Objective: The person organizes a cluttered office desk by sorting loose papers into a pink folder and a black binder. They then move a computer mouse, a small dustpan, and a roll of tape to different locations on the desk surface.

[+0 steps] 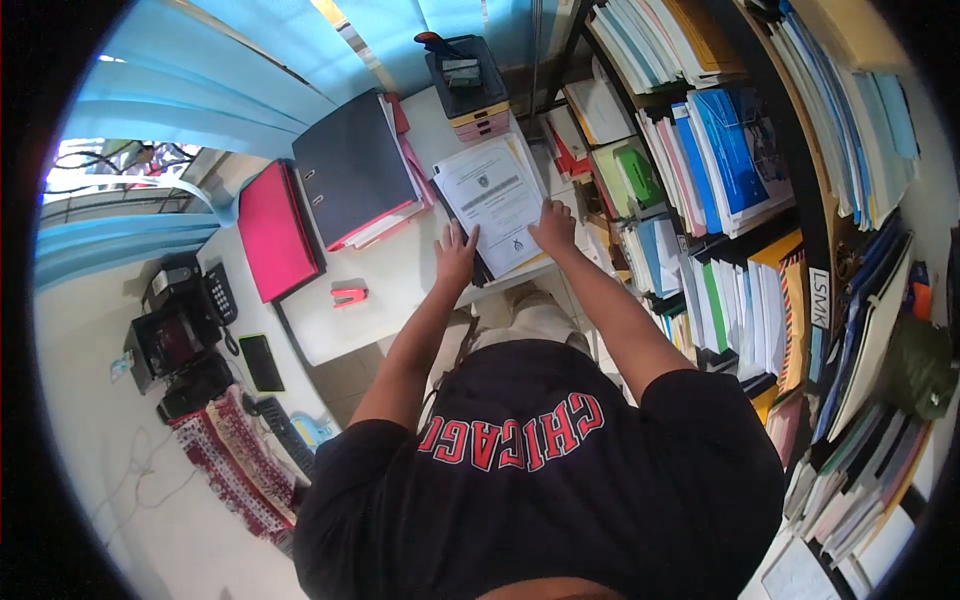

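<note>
A stack of papers (492, 200) lies at the desk's right end, with a printed white sheet on top bearing a round emblem. Its lower left edge is between the thumb and fingers of my left hand (456, 256). On the opposite edge, my right hand (554, 228) has its thumb over the top sheet and its fingers bent along the side. A dark edge shows along the stack's left side, and yellowish sheets peek out beneath. The undersides of my fingers are hidden.
Left of the papers lie a dark ring binder (355, 165), a pink folder (277, 232) and a red stapler (349, 297). A small drawer unit (480, 120) stands behind. Crowded shelves (815, 200) rise on the right. A telephone (220, 293) and a tablet (262, 363) sit at far left.
</note>
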Action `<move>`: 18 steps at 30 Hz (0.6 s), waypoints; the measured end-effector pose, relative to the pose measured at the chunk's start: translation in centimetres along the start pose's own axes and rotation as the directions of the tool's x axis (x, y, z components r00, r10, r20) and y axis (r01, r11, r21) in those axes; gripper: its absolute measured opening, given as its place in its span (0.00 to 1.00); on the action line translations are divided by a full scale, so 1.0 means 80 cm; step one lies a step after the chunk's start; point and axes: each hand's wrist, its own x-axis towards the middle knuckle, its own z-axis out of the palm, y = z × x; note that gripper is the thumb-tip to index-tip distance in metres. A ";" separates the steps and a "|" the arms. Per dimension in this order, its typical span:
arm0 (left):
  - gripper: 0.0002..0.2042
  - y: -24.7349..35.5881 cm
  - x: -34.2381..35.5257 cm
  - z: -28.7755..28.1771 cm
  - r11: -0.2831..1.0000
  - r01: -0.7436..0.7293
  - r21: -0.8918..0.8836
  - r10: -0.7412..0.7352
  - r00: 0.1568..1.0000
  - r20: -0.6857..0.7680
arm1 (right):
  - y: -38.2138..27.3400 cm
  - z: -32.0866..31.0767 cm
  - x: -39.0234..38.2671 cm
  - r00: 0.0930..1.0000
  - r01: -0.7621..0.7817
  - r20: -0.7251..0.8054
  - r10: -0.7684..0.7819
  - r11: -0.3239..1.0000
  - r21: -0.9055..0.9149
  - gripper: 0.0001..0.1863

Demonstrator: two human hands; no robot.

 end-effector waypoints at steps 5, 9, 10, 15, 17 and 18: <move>0.40 0.018 -0.002 0.004 0.937 0.250 -0.246 -0.233 0.968 0.099 | -0.015 0.010 0.009 0.989 -0.146 0.024 0.145 0.987 0.066 0.45; 0.40 0.026 -0.016 0.016 0.891 0.291 -0.349 -0.245 0.954 0.171 | -0.016 0.011 0.016 0.969 -0.235 0.095 0.228 0.969 0.072 0.47; 0.40 0.026 -0.019 0.021 0.883 0.280 -0.376 -0.246 0.960 0.137 | -0.017 0.010 0.013 0.965 -0.243 0.118 0.234 0.968 0.069 0.47; 0.40 0.032 -0.050 0.044 0.827 0.339 -0.448 -0.282 0.940 0.191 | -0.013 0.012 -0.020 0.918 -0.320 0.261 0.299 0.946 0.042 0.51; 0.41 0.038 -0.068 0.051 0.800 0.359 -0.480 -0.277 0.932 0.235 | -0.004 0.020 -0.045 0.898 -0.342 0.309 0.313 0.939 0.043 0.52; 0.40 0.041 -0.075 0.051 0.779 0.366 -0.510 -0.286 0.930 0.230 | 0.003 0.025 -0.056 0.887 -0.358 0.328 0.325 0.933 0.045 0.53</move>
